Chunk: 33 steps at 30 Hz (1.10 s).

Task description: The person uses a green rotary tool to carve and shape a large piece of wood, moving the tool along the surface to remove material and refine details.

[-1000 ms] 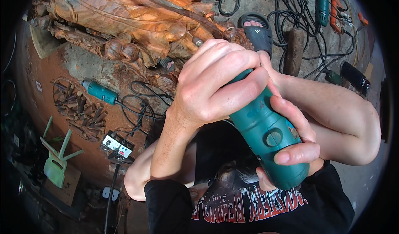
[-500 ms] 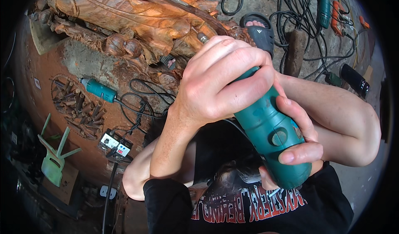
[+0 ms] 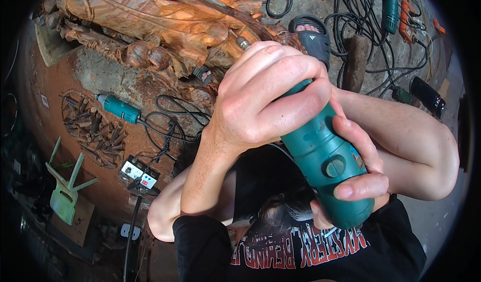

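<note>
Green chair (image 3: 61,209), black cables (image 3: 358,7), orange power strip (image 3: 404,24)

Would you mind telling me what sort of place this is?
Likely a woodcarving workshop: a large carved wooden piece, a held green power tool, and a similar tool lying on the floor.

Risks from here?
1. The left hand wraps the green power tool right behind its metal chuck. If the tool spins, bare fingers sliding forward could get hurt.
2. The tip points over the carved wood; contact is hard to tell. A slip might gouge it.
3. An open-toed sandal sits near the tangled black cords, so a foot might snag one.
</note>
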{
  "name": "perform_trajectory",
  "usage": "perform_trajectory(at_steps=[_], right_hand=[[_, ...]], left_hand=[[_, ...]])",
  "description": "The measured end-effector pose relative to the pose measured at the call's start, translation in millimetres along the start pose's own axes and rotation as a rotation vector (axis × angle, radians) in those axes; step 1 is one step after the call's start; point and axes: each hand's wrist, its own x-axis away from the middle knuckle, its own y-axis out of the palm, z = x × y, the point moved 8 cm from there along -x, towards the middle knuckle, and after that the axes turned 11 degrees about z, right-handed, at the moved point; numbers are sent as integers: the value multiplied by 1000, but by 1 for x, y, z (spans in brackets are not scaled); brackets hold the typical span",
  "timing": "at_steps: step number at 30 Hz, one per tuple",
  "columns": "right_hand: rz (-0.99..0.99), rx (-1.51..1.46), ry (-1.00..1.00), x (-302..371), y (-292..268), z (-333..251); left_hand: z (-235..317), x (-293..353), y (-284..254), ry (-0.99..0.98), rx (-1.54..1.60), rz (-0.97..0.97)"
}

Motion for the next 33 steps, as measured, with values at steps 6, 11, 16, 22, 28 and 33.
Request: perform_trajectory(at_steps=[6, 11, 16, 22, 28, 33], right_hand=[[-199, 125, 8, -7, 0, -1], [-366, 231, -5, -14, 7, -1], [-525, 306, -25, -18, 9, 1], [-684, 396, -32, -22, 17, 4], [-828, 434, -22, -24, 18, 10], [-798, 413, -76, -24, 18, 7]], left_hand=[[0, 3, 1, 9, 4, 1], [1, 3, 1, 13, 6, 0], [1, 5, 1, -1, 27, -2], [1, 6, 1, 1, 22, 0], [2, 5, 1, 9, -3, 7], [1, 4, 2, 20, -12, -15]])
